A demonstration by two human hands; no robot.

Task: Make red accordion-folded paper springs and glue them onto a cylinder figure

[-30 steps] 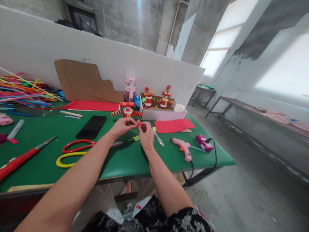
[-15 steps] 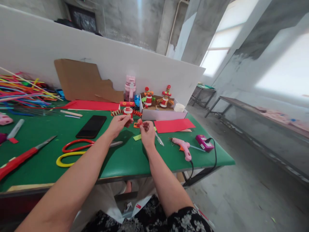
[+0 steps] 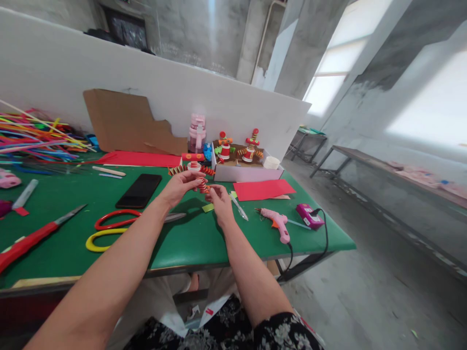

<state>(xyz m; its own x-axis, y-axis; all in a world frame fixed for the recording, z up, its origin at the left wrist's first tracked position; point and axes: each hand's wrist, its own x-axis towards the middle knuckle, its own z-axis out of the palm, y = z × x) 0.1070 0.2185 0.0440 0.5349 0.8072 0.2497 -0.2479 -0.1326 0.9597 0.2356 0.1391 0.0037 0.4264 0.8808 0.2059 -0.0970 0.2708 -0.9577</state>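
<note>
A small red folded paper spring (image 3: 203,185) stretches between my two hands over the table. The fingers of my left hand (image 3: 178,188) pinch its upper left end. My right hand (image 3: 221,203) grips its lower right end with thumb and fingertips. Just behind my left hand stands a red and white paper cup figure (image 3: 193,166) with pleated paper arms, its lower part hidden by that hand. A red roll (image 3: 193,157) with orange dots lies behind the figure. Beside my right hand are a pen (image 3: 239,207) and a yellow-green paper scrap (image 3: 208,208).
A pink glue gun (image 3: 278,223) with its cord lies at the right. Red paper (image 3: 264,189) sits before a box (image 3: 248,173) holding two finished-looking figures. Left are a black phone (image 3: 139,191), scissors (image 3: 109,239), a red-handled knife-like tool (image 3: 40,238) and many pipe cleaners (image 3: 36,138).
My left hand has moved slightly right and taken the spring's upper end. The spring, earlier bunched at my right fingertips, is now drawn out between both hands.
</note>
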